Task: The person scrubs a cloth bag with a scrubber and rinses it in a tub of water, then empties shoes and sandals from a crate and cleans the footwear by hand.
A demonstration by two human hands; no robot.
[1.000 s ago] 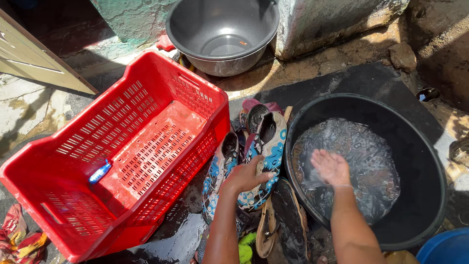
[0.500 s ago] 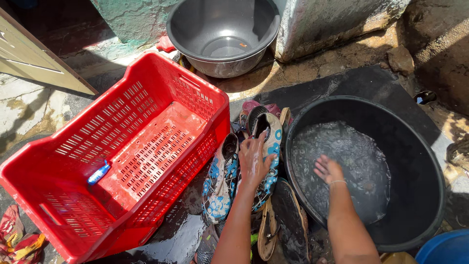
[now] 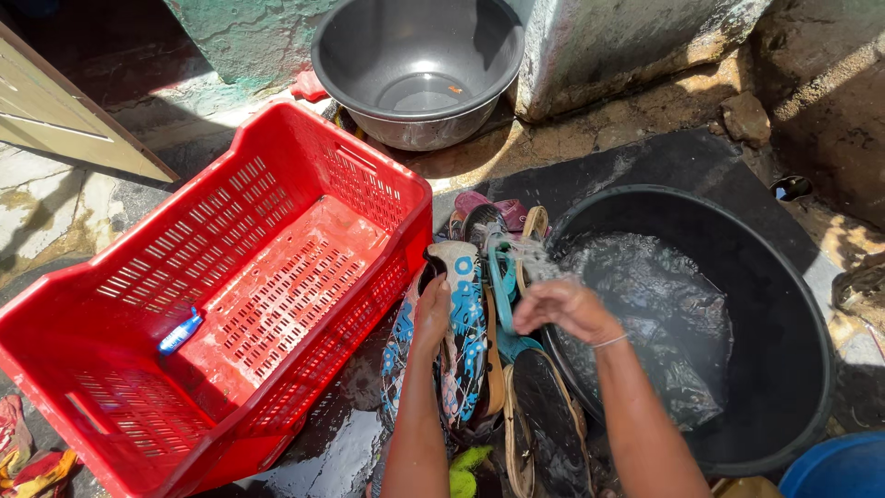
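Left hand (image 3: pixel 431 314) grips the blue-patterned shoe (image 3: pixel 466 323) at its near-left edge, fingers curled on it. Right hand (image 3: pixel 562 309) cupped, loosely closed, water spilling off it; holds nothing solid that I can see. Shoe lies betw. red crate (image 3: pixel 138 277) and black tub (image 3: pixel 793 304), long axis near-to-far, sole side up. Left hand nearer; right hangs just right of shoe, over tub rim.

red crate (image 3: pixel 230 277), grey metal bowl (image 3: pixel 419 65), blue tub (image 3: pixel 834 468)
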